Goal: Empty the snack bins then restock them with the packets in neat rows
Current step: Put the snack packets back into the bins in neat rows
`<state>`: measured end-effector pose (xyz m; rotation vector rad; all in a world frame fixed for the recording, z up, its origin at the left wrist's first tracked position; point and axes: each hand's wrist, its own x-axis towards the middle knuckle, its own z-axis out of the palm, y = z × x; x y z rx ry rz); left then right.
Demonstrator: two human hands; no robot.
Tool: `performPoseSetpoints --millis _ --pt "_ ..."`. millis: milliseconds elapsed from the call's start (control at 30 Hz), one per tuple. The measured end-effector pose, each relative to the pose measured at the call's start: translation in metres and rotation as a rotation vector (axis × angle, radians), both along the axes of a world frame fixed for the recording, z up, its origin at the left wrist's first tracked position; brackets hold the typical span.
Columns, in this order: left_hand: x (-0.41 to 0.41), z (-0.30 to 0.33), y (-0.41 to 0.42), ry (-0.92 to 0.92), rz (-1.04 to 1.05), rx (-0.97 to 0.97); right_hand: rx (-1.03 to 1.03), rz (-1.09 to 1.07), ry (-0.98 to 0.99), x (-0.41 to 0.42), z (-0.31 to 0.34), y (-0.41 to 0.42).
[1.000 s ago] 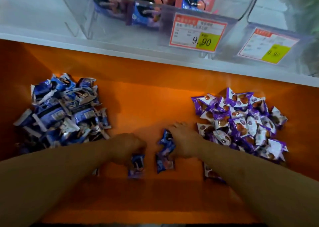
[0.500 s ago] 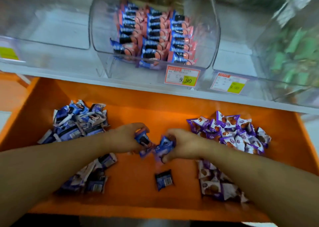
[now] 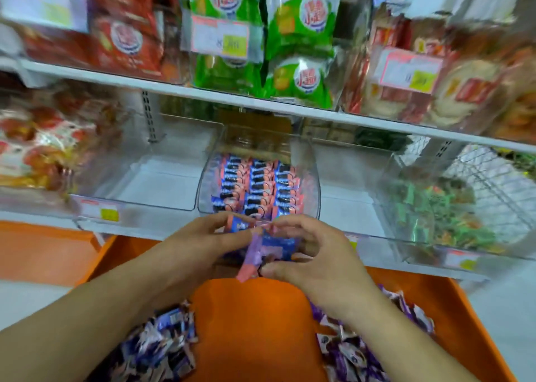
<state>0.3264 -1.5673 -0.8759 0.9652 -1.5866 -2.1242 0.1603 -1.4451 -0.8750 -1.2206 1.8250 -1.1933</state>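
Both hands are meeting over the far edge of the orange tray (image 3: 464, 323), sharing a small clutch of blue-and-pink packets (image 3: 261, 249). The left hand (image 3: 203, 245) is curling its fingers round the clutch from one side, and the right hand (image 3: 313, 254) is pinching it from the other, thumb underneath; how many packets are in the clutch is lost in blur. They are holding it just in front of the clear snack bin (image 3: 314, 184), which is sitting at the front edge of the lower white shelf (image 3: 377, 265). Inside that bin, matching packets (image 3: 258, 187) are lying in 3 neat rows running front to back.

Down in the tray, a heap of blue-and-white packets (image 3: 162, 349) is lying toward the near left corner, and a heap of purple packets (image 3: 356, 355) is lying along the right side, partly under the right forearm.

Clear bins are flanking the middle one on both sides. On the upper shelf (image 3: 290, 111), green bags (image 3: 298, 33) are standing between red ones (image 3: 121, 33) and other blurred goods.
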Motion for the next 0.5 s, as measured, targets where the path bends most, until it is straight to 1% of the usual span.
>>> performPoseSetpoints --millis 167,267,367,500 --pt "0.007 0.003 0.003 0.006 0.02 0.06 -0.043 0.002 -0.054 0.0 0.003 0.003" --pt "0.001 0.004 -0.004 0.042 0.101 0.085 -0.097 -0.042 -0.08 -0.012 0.005 0.0" --pt "-0.001 0.005 -0.015 0.065 0.167 0.103 -0.125 -0.108 -0.228 -0.027 0.005 -0.005" --pt "-0.002 0.009 -0.027 0.056 0.145 0.077 -0.116 -0.107 -0.358 -0.039 0.003 -0.014"
